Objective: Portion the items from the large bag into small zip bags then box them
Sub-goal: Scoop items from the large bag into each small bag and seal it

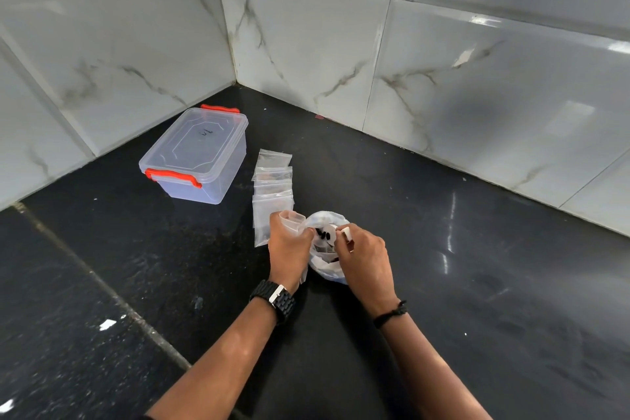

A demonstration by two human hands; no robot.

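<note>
Our left grip [289, 242] curled round a zip bag [292, 219], right grip [363, 251] pinching items over the big bag [325, 269], box [196, 155] well left of it

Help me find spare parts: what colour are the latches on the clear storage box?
Orange-red latches on the clear storage box, seen in the head view.

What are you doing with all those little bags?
A person is filling small bags from a big one. The left hand holds an open small zip bag, while the right hand pinches something small over the large bag. A row of small zip bags lies on the black counter. The clear box with orange clips is closed.
</note>
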